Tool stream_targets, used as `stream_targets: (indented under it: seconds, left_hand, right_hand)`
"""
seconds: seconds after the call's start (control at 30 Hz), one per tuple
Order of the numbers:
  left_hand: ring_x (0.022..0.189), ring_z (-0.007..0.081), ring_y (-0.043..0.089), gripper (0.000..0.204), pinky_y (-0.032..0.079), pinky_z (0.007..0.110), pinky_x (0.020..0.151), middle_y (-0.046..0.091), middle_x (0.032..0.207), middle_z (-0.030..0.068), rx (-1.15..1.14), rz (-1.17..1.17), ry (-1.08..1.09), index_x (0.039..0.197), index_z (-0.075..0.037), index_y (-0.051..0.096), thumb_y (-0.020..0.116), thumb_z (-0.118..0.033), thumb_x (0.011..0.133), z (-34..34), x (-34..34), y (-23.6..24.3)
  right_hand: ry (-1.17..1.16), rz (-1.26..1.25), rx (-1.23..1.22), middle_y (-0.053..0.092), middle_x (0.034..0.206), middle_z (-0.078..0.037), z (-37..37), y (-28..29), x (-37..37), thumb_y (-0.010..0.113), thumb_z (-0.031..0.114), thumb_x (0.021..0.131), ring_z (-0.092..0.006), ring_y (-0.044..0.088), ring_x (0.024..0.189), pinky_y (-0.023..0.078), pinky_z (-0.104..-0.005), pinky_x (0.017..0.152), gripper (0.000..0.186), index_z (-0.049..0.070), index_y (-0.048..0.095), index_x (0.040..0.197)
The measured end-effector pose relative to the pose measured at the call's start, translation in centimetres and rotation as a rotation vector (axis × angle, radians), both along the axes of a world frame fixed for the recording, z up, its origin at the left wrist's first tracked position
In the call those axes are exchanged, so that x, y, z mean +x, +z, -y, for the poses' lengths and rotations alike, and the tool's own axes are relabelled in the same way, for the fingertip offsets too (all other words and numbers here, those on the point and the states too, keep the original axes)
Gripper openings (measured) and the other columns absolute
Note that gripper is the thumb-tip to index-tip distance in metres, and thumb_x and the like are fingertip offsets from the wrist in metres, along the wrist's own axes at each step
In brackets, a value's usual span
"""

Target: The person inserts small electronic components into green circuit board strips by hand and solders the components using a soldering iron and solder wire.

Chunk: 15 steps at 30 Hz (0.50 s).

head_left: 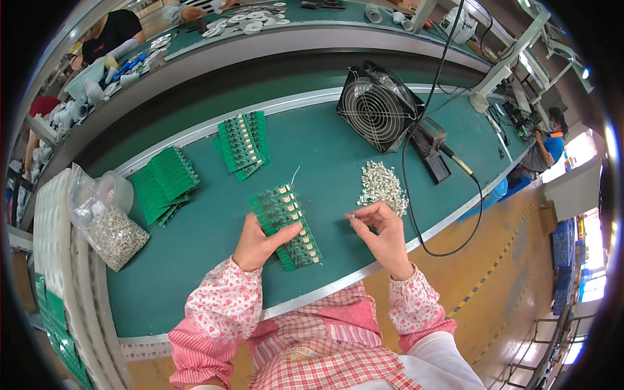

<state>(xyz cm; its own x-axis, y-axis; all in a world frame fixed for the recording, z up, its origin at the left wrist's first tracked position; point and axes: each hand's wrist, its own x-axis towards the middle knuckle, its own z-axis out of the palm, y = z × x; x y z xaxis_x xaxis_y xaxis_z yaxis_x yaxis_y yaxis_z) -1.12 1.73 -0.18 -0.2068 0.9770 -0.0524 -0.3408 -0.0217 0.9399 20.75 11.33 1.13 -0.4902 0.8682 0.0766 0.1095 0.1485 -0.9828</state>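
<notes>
My left hand (261, 240) grips a green circuit board panel (276, 207) at its left side, the thumb lying across the top face. White connectors (298, 229) stand in a row along that panel. To the right, apart from the panel, my right hand (380, 231) pinches a small white connector (351, 216) between thumb and fingertips. Just beyond this hand lies a heap of loose white connectors (382, 185). A thin pale wire (296, 174) sticks up by the panel's far end.
Stacked green boards (166, 175) and boards with connectors (244, 143) lie left and behind. A bag of connectors (114, 234) sits far left. At the back right stand a black fan (374, 107) and a soldering iron (456, 159) in its holder, its cable looping rightward.
</notes>
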Motion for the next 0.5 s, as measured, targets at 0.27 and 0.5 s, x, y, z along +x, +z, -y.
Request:
stream_targets:
  seconds: [0.27,0.5]
  left_hand:
    - [0.080,0.0117,0.061,0.023,0.050,0.028,0.073,0.062,0.089,0.0031,-0.019,-0.019,0.002,0.099,-0.003,0.058,0.069,-0.003,0.078,0.3,0.0,0.0]
    - [0.081,0.0116,0.061,0.022,0.049,0.028,0.073,0.063,0.090,0.0033,-0.021,-0.001,0.014,0.099,-0.003,0.059,0.068,-0.003,0.079,0.3,0.0,0.0]
  right_hand:
    - [0.134,-0.270,-0.561,0.064,0.102,-0.013,0.4,-0.1,-1.7,0.055,0.013,0.092,-0.0114,0.062,0.080,0.051,-0.0243,0.074,0.028,-0.004,0.054,0.116]
    - [0.233,-0.470,-0.876,0.063,0.106,-0.013,0.3,-0.8,-2.0,0.053,0.014,0.093,-0.0099,0.063,0.075,0.054,-0.0224,0.065,0.030,-0.002,0.052,0.118]
